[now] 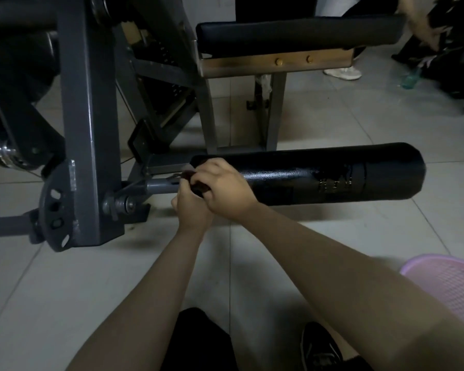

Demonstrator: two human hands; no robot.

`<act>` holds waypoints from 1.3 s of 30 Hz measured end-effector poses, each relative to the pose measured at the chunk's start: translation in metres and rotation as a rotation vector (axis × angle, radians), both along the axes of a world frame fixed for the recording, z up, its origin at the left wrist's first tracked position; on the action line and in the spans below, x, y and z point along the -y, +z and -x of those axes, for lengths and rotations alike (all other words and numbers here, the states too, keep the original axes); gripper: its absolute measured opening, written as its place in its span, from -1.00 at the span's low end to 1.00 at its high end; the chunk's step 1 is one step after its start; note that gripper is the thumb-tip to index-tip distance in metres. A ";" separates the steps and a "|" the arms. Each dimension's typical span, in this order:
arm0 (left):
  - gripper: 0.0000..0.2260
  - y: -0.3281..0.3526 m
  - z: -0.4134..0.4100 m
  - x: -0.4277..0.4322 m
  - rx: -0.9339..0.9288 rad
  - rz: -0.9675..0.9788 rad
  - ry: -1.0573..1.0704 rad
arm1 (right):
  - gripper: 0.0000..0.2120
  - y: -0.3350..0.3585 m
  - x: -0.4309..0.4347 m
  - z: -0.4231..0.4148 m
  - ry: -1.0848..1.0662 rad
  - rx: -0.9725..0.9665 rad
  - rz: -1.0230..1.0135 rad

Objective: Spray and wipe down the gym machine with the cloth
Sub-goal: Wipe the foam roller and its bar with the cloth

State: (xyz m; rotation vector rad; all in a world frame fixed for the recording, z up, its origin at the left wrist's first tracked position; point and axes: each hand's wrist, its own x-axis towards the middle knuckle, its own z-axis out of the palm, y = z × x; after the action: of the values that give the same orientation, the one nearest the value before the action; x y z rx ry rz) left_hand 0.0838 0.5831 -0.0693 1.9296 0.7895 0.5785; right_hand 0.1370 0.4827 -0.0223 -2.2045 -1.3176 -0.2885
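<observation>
The grey gym machine (pixel 89 124) stands at left, with a black roller pad (pixel 319 175) sticking out to the right on a grey bar (pixel 158 187). Both my hands meet at the roller's left end, where the bar enters it. My right hand (pixel 225 187) lies over the top, fingers curled round a dark reddish cloth (pixel 196 183) that mostly hides under it. My left hand (pixel 190 207) sits just below and left, touching the same cloth; its fingers are hidden. No spray bottle shows near my hands.
A black padded seat (pixel 298 33) on a tan frame stands behind the roller. A pink mesh basket (pixel 450 285) sits on the tiled floor at right. Another person's white shoe (pixel 343 73) and a greenish bottle (pixel 410 79) are at the back right. My black shoe (pixel 322 349) is below.
</observation>
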 end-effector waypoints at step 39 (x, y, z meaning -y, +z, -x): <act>-0.12 0.007 0.000 0.035 0.031 -0.069 0.066 | -0.57 -0.003 0.128 -0.052 -0.542 -0.031 -0.142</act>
State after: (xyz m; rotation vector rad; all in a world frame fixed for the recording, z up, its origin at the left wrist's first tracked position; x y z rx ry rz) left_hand 0.0840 0.5479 -0.0621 1.9588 0.8250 0.6827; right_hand 0.1889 0.3550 -0.0250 -2.3922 -0.6359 -0.5268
